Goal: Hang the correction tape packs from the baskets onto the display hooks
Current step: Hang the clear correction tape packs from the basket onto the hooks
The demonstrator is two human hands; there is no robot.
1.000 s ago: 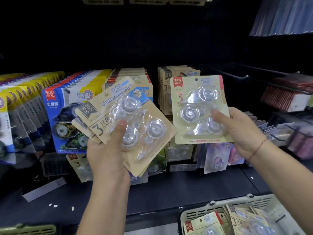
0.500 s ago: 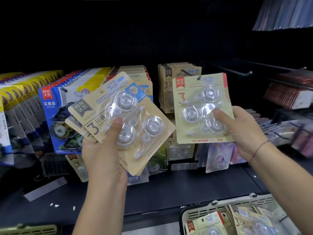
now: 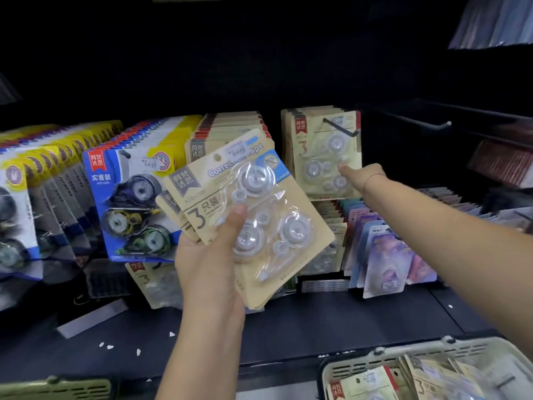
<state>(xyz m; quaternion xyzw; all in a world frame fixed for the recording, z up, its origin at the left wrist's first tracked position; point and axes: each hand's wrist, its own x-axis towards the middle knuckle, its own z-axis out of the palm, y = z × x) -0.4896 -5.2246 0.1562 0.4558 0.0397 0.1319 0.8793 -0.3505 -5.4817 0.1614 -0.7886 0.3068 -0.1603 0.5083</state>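
Left hand [image 3: 207,269] grips a fan of packs [image 3: 253,197], thumb on the top blister. Right hand [image 3: 362,177] has its thumb on the front pack [image 3: 313,154], which is on the hook [image 3: 340,129]. Other fingers hidden, can't tell if it's pinching. More in the basket [image 3: 363,362]. Likely light: stiff card, slick crushable blister. Hold by the card edge. Reads "Correction Tape", "3只装".

Glossy clear plastic blisters [image 3: 261,210] on matt kraft-paper cards [image 3: 300,256].
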